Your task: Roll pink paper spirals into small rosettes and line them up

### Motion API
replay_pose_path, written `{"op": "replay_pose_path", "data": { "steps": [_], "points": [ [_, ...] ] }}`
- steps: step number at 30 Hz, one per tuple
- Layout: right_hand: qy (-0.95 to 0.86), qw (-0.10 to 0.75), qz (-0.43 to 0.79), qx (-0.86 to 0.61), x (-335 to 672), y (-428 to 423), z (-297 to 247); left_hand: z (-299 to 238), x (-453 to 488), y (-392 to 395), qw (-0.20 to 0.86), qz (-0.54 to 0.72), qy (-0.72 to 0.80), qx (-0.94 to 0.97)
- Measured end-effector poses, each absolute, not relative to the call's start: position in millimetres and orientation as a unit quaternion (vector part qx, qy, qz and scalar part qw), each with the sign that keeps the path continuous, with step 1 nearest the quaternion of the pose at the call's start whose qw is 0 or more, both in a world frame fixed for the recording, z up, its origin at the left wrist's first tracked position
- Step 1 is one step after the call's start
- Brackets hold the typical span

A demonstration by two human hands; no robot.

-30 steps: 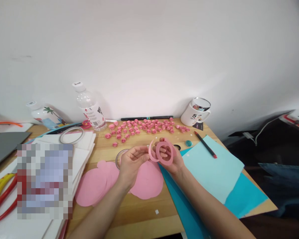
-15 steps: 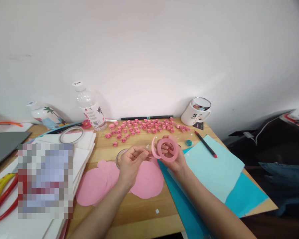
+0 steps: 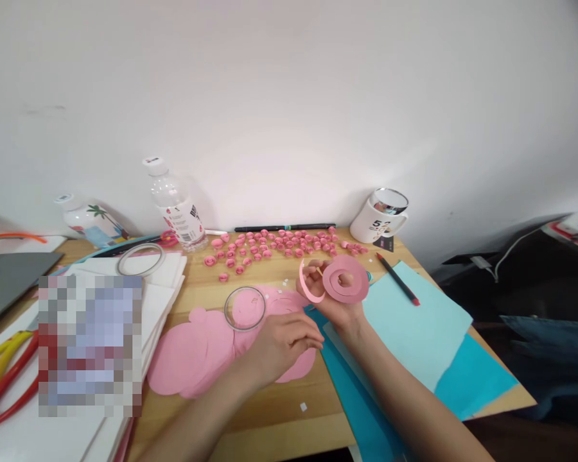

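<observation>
My right hand (image 3: 334, 301) is raised above the table and pinches a pink paper spiral (image 3: 345, 280), whose loose tail curls off to the left. My left hand (image 3: 285, 342) has dropped low over the pink cut-out sheets (image 3: 192, 356), fingers bent together with nothing visible in them. A clear ring (image 3: 245, 308) lies on the pink paper just left of that hand. Several small rolled pink paper roses (image 3: 274, 247) lie scattered along the back of the wooden table (image 3: 270, 410).
Blue paper sheets (image 3: 414, 327) with a red pencil (image 3: 397, 279) lie to the right, a white mug (image 3: 380, 218) behind them. Two water bottles (image 3: 173, 205) and a black pen (image 3: 284, 228) stand at the back. White sheets (image 3: 161, 292) and a tape ring (image 3: 140, 259) lie left.
My left hand let go of the spiral's end and dropped down onto the pink sheets. My right hand shifted right with the spiral, which now faces the camera flat.
</observation>
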State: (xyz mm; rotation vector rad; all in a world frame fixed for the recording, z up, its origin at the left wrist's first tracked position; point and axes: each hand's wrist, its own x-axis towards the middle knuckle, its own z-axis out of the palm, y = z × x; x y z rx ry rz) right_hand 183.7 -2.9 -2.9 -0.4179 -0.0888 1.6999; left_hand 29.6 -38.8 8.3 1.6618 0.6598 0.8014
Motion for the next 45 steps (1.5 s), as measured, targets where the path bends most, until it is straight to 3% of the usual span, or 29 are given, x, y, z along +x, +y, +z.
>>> {"op": "replay_pose_path", "data": {
  "steps": [4,8,13,16,25,31,39,42,45],
  "points": [
    [-0.044,0.627,0.758,-0.175,184,-4,-3,11,30,-42,0.489,0.316,0.295,0.757],
    [-0.029,0.613,0.778,-0.135,185,-5,-5,32,14,-33,0.287,0.294,0.485,0.772],
    [-0.015,0.612,0.779,-0.132,185,-5,-6,46,-37,-13,0.081,0.072,0.650,0.752],
    [-0.034,0.616,0.774,-0.140,185,-5,-8,40,-62,-6,0.022,-0.036,0.685,0.727],
    [0.008,0.612,0.779,-0.138,185,-3,-10,29,-65,-14,-0.085,-0.082,0.620,0.775],
    [-0.010,0.602,0.790,-0.116,185,-3,-12,34,-62,-15,-0.084,-0.097,0.632,0.764],
    [-0.005,0.608,0.786,-0.110,185,-4,-12,32,-70,-5,-0.008,-0.023,0.689,0.724],
    [-0.004,0.603,0.791,-0.103,184,-5,-10,31,-72,-1,0.039,0.082,0.715,0.693],
    [-0.046,0.586,0.802,-0.110,183,-7,-10,36,-60,-1,0.162,0.305,0.670,0.657]
  ]
}}
